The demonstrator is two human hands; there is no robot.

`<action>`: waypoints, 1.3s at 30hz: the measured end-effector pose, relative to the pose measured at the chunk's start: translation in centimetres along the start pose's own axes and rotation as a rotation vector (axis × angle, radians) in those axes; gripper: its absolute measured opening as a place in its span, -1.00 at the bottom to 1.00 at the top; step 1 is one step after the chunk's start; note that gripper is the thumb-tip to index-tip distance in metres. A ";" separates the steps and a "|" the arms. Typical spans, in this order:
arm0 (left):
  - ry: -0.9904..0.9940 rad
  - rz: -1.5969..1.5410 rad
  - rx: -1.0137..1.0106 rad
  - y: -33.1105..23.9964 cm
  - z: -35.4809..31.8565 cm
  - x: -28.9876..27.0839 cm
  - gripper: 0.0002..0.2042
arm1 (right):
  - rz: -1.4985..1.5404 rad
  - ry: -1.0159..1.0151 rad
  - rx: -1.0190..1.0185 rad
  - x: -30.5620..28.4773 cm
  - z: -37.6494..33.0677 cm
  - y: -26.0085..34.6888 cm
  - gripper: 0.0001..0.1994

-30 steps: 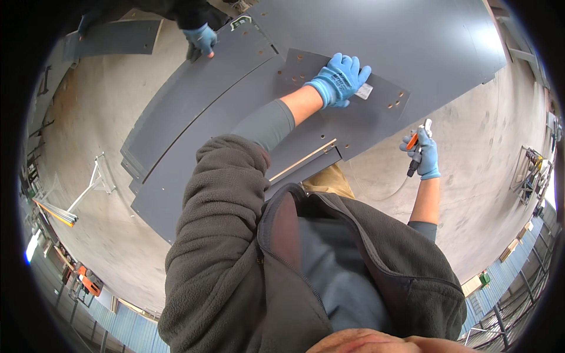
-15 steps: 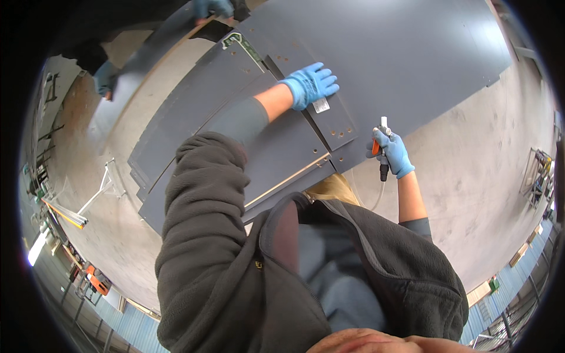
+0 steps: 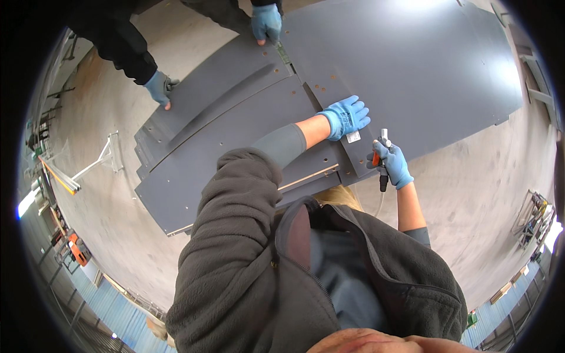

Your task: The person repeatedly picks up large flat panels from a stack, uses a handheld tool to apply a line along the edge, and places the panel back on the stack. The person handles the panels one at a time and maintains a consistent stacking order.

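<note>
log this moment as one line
left hand: spread on narrow grey panel | right hand: gripping hose-fed tool | co-worker's gloved hands: at curved grey panel

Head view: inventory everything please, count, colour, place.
Panels: several, dark grey, upper middle
Label: one, white, on a panel
Tool: one, silver-orange, right of label
Hose: one, pale, below tool
Cloth: one, tan, below panels
Stand: one, white, left
Machine: one, orange, lower left
Rack: one, mixed, far right
Floor: one, grey, all around
Co-worker: one, dark clothes, upper left
Jacket: one, dark, lower middle
Left hand: one, blue-gloved, on panels
Right hand: one, blue-gloved, around tool
</note>
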State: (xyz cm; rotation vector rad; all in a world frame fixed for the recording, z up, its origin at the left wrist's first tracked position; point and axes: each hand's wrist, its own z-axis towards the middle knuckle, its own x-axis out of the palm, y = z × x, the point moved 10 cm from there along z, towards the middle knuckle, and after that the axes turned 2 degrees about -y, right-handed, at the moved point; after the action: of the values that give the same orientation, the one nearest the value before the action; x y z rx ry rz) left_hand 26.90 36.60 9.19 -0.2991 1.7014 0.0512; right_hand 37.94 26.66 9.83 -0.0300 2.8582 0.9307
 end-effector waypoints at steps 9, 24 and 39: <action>-0.087 -0.114 -0.064 0.4 -2.4 -0.7 -0.23 | -0.058 0.067 -0.019 1.6 0.2 0.9 -0.58; 0.085 -0.103 -1.164 22.2 -40.7 3.3 0.32 | -0.154 0.078 0.004 5.4 0.8 -0.4 -0.57; -0.061 0.054 -1.071 24.1 -28.4 -7.7 0.29 | -1.037 -0.432 -0.126 2.7 1.5 3.5 -0.41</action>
State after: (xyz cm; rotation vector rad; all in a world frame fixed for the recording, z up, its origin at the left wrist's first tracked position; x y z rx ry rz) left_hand -5.03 55.31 17.80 -1.0209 1.4832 1.0148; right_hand 35.22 30.41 10.31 -1.0494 1.9301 0.7230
